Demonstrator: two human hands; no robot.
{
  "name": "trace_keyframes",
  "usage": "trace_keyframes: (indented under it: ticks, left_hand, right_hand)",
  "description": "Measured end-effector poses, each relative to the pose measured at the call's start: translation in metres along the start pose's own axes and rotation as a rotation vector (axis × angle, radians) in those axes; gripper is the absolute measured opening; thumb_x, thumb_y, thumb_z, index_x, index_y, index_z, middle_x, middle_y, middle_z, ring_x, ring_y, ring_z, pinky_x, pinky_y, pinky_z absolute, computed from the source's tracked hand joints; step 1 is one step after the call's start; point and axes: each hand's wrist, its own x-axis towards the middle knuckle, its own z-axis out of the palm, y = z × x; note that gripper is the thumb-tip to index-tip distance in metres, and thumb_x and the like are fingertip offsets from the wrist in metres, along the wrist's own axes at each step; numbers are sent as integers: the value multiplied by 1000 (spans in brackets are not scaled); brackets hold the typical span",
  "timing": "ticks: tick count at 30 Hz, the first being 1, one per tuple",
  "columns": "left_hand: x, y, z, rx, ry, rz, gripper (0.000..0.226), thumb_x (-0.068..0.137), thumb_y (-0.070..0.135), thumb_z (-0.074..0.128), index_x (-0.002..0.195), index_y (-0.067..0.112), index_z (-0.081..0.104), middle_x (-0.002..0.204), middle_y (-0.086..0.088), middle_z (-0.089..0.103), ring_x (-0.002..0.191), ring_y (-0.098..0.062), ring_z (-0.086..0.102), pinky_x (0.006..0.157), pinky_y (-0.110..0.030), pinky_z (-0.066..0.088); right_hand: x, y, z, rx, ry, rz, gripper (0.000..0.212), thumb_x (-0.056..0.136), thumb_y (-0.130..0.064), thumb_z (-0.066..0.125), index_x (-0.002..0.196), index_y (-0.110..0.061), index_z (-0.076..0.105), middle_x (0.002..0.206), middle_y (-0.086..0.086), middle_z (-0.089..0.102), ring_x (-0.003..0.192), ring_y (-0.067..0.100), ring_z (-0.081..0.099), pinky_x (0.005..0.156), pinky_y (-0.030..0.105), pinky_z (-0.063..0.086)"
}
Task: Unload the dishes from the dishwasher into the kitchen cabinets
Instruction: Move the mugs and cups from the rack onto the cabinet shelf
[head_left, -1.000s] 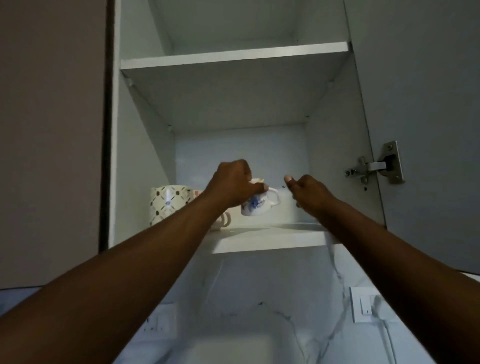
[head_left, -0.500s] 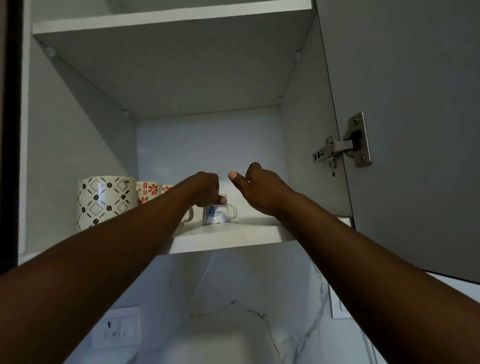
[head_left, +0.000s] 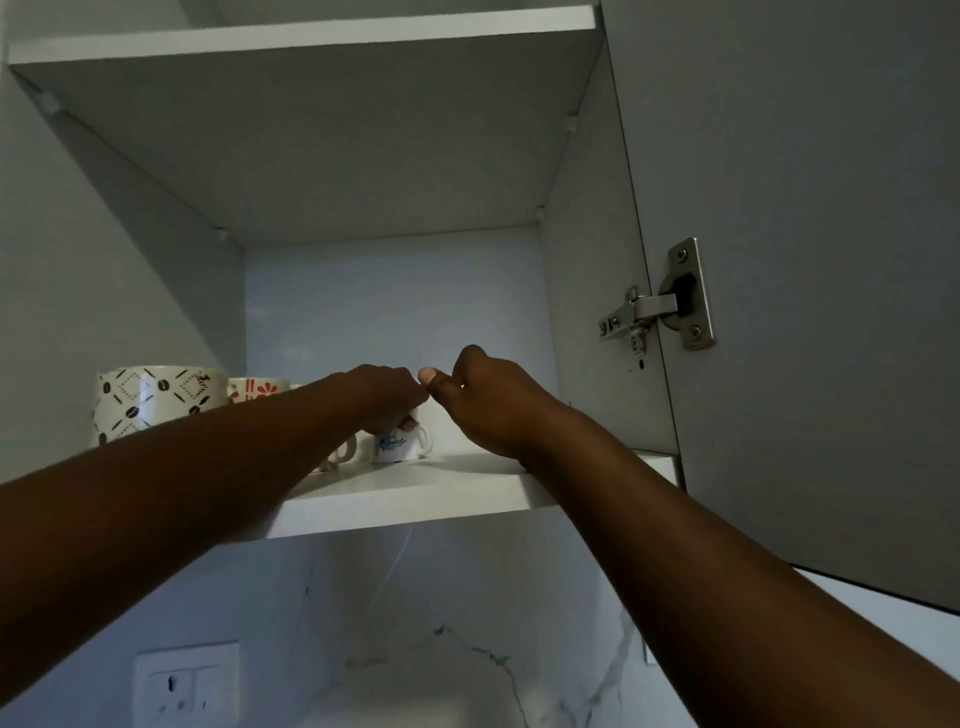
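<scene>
**Small cup going onto the lower cabinet shelf**

The small white cup with a blue motif (head_left: 396, 446) sits upside down on the lower shelf (head_left: 415, 493), near the middle and a little back from the front edge, its handle toward the right. My left hand (head_left: 384, 397) is on top of it, fingers curled over the upturned base, so I read that as a grasp on the cup. Whether the cup's full weight is on the board I cannot tell, though its rim looks to be touching the shelf.

My right hand (head_left: 488, 405) is just beside it to the right, loosely curled with the thumb pointing left and nearly touching the left hand. It holds nothing that I can see, though its fingers are hidden behind the knuckles.

To the left, along the same shelf, another cup handle (head_left: 343, 453) pokes out from under my forearm, then a mug with red flowers (head_left: 257, 388) and a large patterned mug (head_left: 156, 402) at the cabinet's left wall. The upper shelf (head_left: 311, 31) shows nothing from below. The door (head_left: 805, 260) stands open on the right, hinge (head_left: 660, 306) exposed.

I judge this as the placing step. Next I need to let go without nudging the neighbouring cup, then draw both arms back clear of the shelf edge and the door.
</scene>
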Motion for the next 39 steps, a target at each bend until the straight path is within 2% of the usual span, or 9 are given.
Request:
trace_keyframes:
  ticks: [2, 5, 14, 18, 21, 24, 32, 35, 39]
  left_hand:
    - [0, 2, -2, 66, 44, -3, 32, 97, 28, 49, 123, 9, 55, 120, -8, 62, 102, -21, 59, 85, -27, 43]
    - [-7, -2, -6, 154, 231, 15, 40, 95, 38, 49, 128, 15, 51, 122, -6, 59, 108, -23, 58, 92, -33, 46]
    - [-93, -20, -23, 182, 666, 88, 15, 92, 14, 54, 103, 14, 63, 95, -5, 64, 78, -19, 56, 66, -29, 43]
    - [-157, -25, -25, 139, 694, 111, 19, 94, 23, 50, 103, 12, 63, 96, -6, 65, 82, -25, 61, 63, -28, 39]
    - [-208, -31, -28, 151, 713, 101, 22, 94, 27, 49, 105, 11, 61, 97, -7, 64, 83, -26, 61, 62, -28, 34]
    - [-264, -35, -31, 126, 695, 83, 23, 95, 28, 49, 106, 11, 59, 99, -6, 64, 85, -28, 60, 62, -28, 34]
    - [-403, -4, -29, 24, 659, 138, 24, 92, 28, 50, 107, 12, 59, 103, -8, 65, 89, -30, 61, 65, -31, 43]
    - [-444, 17, -35, -18, 575, 173, 25, 93, 30, 50, 109, 13, 59, 107, -8, 65, 92, -29, 61, 67, -32, 45]
    - [-490, 44, -55, -71, 583, 160, 29, 94, 33, 49, 114, 15, 59, 112, -8, 65, 96, -28, 60, 71, -32, 45]
  right_hand:
    - [2, 0, 1, -10, 13, -22, 49, 99, -45, 38, 127, -5, 44, 120, 14, 57, 96, 22, 53, 74, 29, 38]
    - [7, 2, 5, -46, 81, -55, 37, 99, -40, 43, 116, -7, 50, 96, 8, 56, 78, 16, 49, 61, 25, 37]
    - [-6, -21, 7, -409, 313, -264, 15, 96, -17, 48, 104, -10, 58, 87, 6, 62, 73, 21, 56, 60, 27, 34]
    - [-35, -47, -1, -569, 484, -298, 11, 81, 2, 53, 83, -7, 58, 64, 8, 58, 50, 23, 43, 46, 24, 16]
    - [-76, -75, -2, -609, 538, -322, 19, 65, 9, 62, 68, -8, 53, 50, 2, 37, 41, 20, 28, 47, 22, 4]
    - [-123, -106, -5, -663, 499, -339, 22, 62, 5, 67, 67, -9, 51, 52, 1, 30, 41, 21, 26, 46, 25, 13]
    - [-265, -172, -30, -704, 360, -326, 10, 77, -3, 62, 85, -6, 59, 61, 9, 55, 48, 27, 38, 49, 30, 21]
    - [-308, -186, -50, -726, 253, -261, 12, 83, -6, 56, 95, -7, 58, 76, 12, 62, 64, 32, 54, 54, 31, 26]
    - [-350, -199, -83, -717, 187, -253, 15, 86, -8, 52, 101, -8, 56, 85, 11, 63, 73, 31, 56, 58, 31, 30]
